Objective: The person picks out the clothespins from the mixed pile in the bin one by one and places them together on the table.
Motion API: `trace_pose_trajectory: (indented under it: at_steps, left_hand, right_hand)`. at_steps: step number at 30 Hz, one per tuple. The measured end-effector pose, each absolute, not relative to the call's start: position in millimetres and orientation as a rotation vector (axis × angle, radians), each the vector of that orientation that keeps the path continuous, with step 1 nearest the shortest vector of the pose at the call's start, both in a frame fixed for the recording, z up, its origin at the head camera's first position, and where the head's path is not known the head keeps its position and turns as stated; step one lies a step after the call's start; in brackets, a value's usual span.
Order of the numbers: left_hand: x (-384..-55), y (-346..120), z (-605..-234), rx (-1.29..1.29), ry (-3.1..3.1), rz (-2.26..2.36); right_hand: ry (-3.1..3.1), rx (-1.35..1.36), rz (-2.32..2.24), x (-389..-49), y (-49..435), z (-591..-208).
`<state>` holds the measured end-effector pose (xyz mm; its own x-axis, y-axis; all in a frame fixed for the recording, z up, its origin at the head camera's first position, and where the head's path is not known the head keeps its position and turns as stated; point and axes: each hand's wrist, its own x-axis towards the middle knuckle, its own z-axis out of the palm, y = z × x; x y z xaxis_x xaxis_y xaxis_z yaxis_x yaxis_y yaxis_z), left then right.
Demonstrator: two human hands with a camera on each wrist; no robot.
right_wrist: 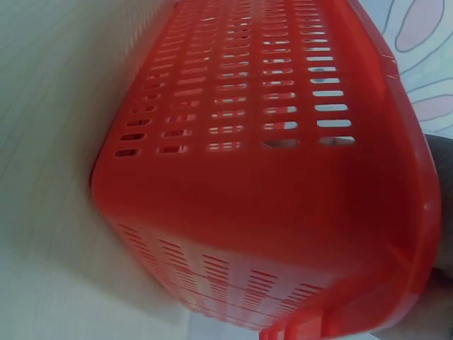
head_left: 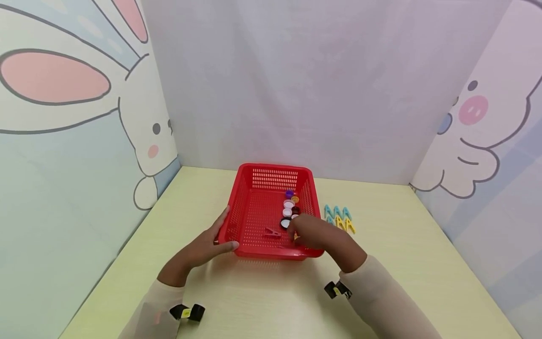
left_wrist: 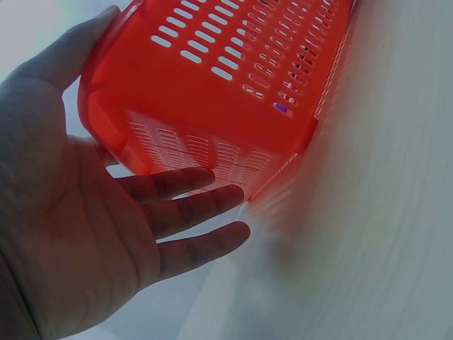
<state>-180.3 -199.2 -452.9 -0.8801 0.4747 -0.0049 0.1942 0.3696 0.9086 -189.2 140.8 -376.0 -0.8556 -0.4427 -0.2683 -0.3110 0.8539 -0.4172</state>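
A red perforated plastic basket (head_left: 273, 252) stands on the table. My left hand (head_left: 203, 247) rests at its front left corner, thumb on the rim and fingers along the outer left wall. In the left wrist view the fingers (left_wrist: 205, 248) are stretched out beside the corner. My right hand (head_left: 306, 230) reaches over the right side into the basket, fingers curled down, with a small yellow clip (head_left: 297, 237) at the fingertips. A red clothespin (head_left: 272, 232) lies on the basket floor to its left. The right wrist view shows mostly the outside of the basket (right_wrist: 233, 205).
Inside the basket along the right are several bottle caps, among them a purple cap (head_left: 289, 193), a white cap (head_left: 289, 204) and a black-rimmed cap (head_left: 285, 223). On the table right of the basket lie blue clothespins (head_left: 337, 212) and yellow clothespins (head_left: 349, 225) in rows.
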Motion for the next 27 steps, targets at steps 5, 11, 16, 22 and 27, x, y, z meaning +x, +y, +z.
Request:
trace_pose_trajectory:
  at_steps: [5,11,16,22,27]
  left_hand:
    - [-180.4,-199.5,-452.3,0.600,2.367,1.519]
    - [-180.2,-199.7,-452.8,0.608,2.369,1.518]
    - [-180.4,-199.8,-451.8,0.608,2.372,1.519]
    - [-180.0,-199.7,-451.3,0.600,2.377,1.519]
    - [-180.5,-199.3,-452.7,0.608,2.367,1.522]
  right_hand:
    - [2.634,-0.565,-0.501,-192.6,135.8,-379.9]
    - [2.601,-0.577,-0.421,-196.7,131.7,-384.0]
    - [2.575,-0.483,-0.462,-198.4,128.4,-385.1]
    - [2.534,-0.365,-0.600,-198.0,123.9,-386.8]
    - [2.481,-0.268,-0.724,-199.0,123.9,-393.8]
